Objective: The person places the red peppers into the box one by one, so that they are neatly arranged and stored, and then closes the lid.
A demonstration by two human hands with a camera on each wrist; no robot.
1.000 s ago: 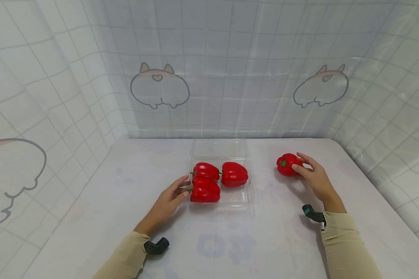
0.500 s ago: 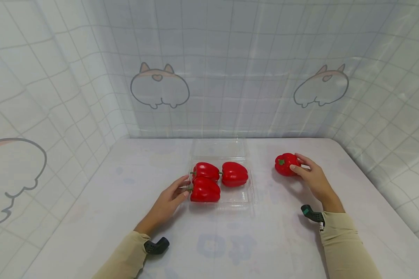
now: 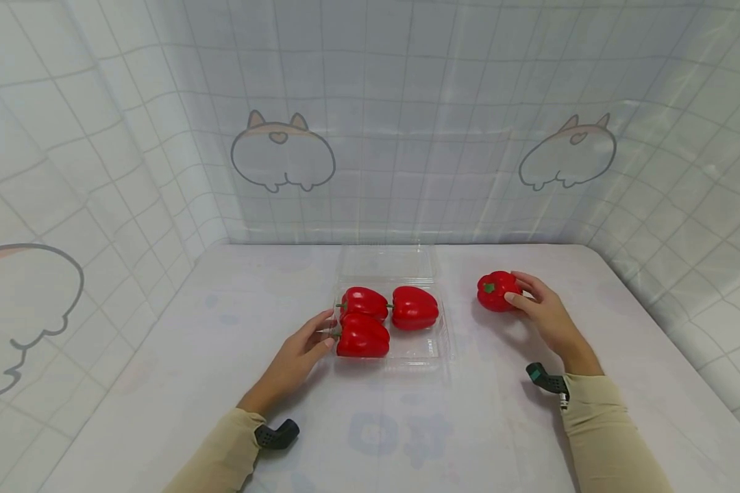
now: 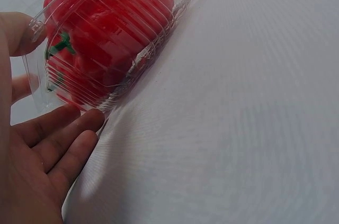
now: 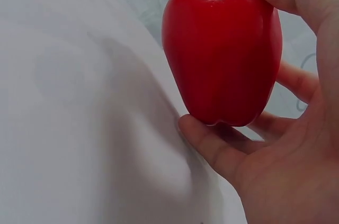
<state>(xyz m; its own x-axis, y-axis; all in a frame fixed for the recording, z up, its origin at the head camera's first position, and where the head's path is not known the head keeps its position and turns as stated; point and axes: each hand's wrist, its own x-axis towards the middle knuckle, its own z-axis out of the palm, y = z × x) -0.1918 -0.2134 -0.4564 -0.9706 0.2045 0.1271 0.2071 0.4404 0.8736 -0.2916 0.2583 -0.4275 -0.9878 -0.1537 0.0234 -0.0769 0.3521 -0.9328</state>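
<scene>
1. Surface [image 3: 379, 404] spreads pale in front, under both forearms.
2. The left hand [image 3: 292, 359] rests at the left edge of the clear box [image 3: 413, 346], its fingers loosely extended and touching the plastic, not clenched.
3. The front pepper [image 3: 364, 337] lies on its side in the box, stem toward that hand; to its right, the box's front-right part is bare.
4. The right hand [image 3: 544, 313], well to the right of the box, grips the loose pepper [image 3: 492, 299] between thumb and fingers.
5. From this loose pepper, the bare part lies left and nearer the person. Its long axis is foreshortened, stem end turned left; whether it touches the surface I cannot tell.
6. Behind, the back-left pepper [image 3: 362, 301] and back-right pepper [image 3: 414, 308] lie before the open lid [image 3: 387, 261].
</scene>
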